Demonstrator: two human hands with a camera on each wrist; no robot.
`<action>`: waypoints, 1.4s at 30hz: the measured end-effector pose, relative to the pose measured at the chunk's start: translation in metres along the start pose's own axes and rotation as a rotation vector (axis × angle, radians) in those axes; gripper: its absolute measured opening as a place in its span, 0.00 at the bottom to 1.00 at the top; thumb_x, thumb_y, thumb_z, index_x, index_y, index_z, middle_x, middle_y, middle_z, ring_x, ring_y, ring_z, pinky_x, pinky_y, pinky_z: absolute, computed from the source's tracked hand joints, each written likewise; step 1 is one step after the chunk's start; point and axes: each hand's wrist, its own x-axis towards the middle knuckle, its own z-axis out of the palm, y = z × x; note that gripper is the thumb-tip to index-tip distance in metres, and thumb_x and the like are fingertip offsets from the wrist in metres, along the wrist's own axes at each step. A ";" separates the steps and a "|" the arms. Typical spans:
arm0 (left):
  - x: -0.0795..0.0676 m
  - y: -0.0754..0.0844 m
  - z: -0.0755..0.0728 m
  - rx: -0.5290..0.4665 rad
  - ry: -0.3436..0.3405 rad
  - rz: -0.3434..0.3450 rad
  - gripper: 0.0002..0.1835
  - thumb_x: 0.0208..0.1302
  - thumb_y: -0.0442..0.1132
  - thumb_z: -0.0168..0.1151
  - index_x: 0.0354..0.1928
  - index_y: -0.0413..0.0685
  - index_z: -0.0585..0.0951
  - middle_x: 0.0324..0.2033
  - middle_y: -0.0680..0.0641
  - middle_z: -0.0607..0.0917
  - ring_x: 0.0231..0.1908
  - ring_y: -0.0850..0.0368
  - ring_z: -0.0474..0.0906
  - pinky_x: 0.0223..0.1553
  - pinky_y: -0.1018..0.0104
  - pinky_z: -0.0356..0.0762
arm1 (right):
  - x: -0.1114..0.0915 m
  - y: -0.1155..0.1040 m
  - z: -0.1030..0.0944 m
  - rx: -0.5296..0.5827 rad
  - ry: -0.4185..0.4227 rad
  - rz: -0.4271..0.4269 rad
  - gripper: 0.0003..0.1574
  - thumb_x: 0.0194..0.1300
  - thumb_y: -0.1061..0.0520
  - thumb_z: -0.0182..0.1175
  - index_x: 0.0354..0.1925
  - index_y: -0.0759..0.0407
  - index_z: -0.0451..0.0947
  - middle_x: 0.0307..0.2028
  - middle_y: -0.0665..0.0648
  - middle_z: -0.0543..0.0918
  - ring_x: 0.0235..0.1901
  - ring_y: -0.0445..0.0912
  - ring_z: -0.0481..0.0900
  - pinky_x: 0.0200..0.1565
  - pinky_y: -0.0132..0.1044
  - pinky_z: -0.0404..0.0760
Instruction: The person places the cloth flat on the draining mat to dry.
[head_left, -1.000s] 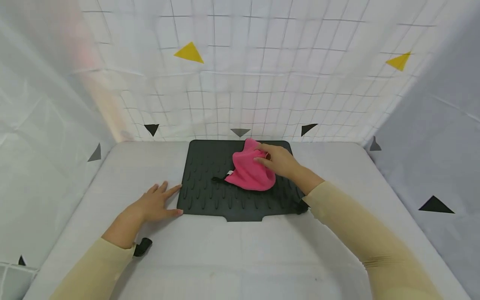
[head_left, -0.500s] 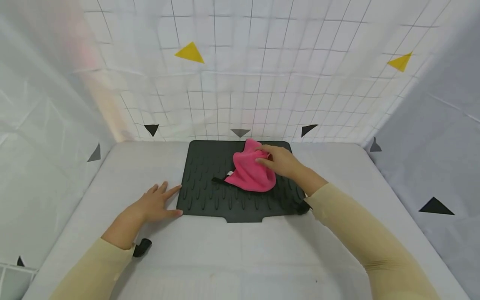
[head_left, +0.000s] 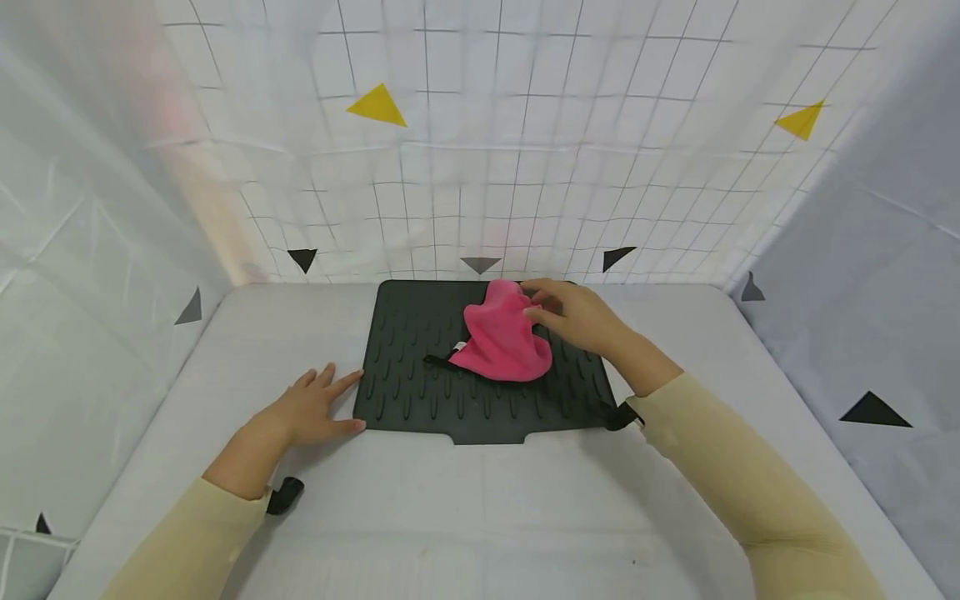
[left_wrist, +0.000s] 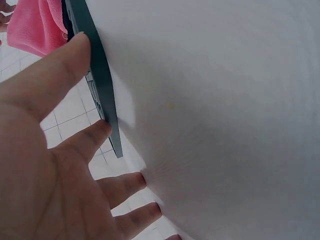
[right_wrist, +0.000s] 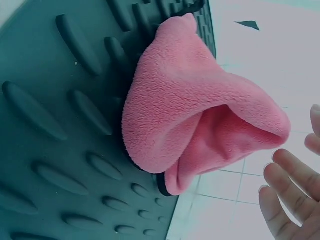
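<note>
A pink fleece cloth [head_left: 501, 337] with a dark edge lies bunched up on a black ribbed mat [head_left: 401, 333], right of the mat's middle. Its black loop [head_left: 437, 361] and small white tag point left. My right hand [head_left: 573, 317] hovers just right of the cloth's upper part. In the right wrist view, a gap shows between its loosely bent fingers and the fleece [right_wrist: 170, 95]. My left hand [head_left: 311, 410] is spread flat at the mat's left edge. Its thumb and index fingertip touch that edge in the left wrist view, while the other fingers rest on the white surface.
The mat lies on a white-covered table [head_left: 420, 517], with a tab on its near edge. A white gridded sheet [head_left: 480, 183] rises behind it, bearing yellow and dark triangles. White sheets [head_left: 877, 292] also hang at both sides. Black bands [head_left: 285, 495] sit at the sleeve cuffs.
My right hand has let go of the cloth and drawn back slightly to the right. The cloth stays bunched on the mat. My left hand has not moved.
</note>
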 end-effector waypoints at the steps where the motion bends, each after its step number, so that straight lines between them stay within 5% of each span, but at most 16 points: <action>1: 0.000 0.000 0.000 -0.002 0.001 0.001 0.48 0.62 0.65 0.63 0.77 0.49 0.60 0.72 0.23 0.54 0.69 0.18 0.49 0.62 0.23 0.53 | -0.002 0.000 -0.001 0.002 0.003 -0.003 0.34 0.71 0.44 0.62 0.71 0.50 0.69 0.52 0.56 0.83 0.48 0.50 0.82 0.49 0.51 0.80; 16: 0.002 0.000 0.002 -0.005 -0.004 0.000 0.48 0.62 0.66 0.63 0.77 0.50 0.60 0.72 0.23 0.54 0.69 0.18 0.49 0.62 0.23 0.53 | -0.029 0.008 -0.003 0.031 0.042 0.009 0.34 0.71 0.46 0.63 0.70 0.50 0.69 0.49 0.54 0.84 0.43 0.47 0.82 0.44 0.47 0.81; 33: 0.004 0.000 -0.002 0.008 -0.011 -0.001 0.48 0.62 0.64 0.65 0.77 0.48 0.61 0.72 0.23 0.54 0.69 0.19 0.51 0.61 0.25 0.58 | -0.050 0.036 0.021 0.095 0.068 0.078 0.34 0.72 0.43 0.61 0.70 0.51 0.69 0.49 0.54 0.82 0.39 0.47 0.79 0.38 0.43 0.78; 42: 0.013 0.021 -0.007 0.008 -0.001 -0.034 0.43 0.67 0.60 0.62 0.75 0.43 0.62 0.72 0.24 0.57 0.68 0.23 0.58 0.60 0.29 0.64 | -0.053 0.047 0.033 0.109 0.067 0.116 0.28 0.72 0.48 0.62 0.65 0.55 0.74 0.45 0.57 0.81 0.41 0.50 0.75 0.37 0.43 0.77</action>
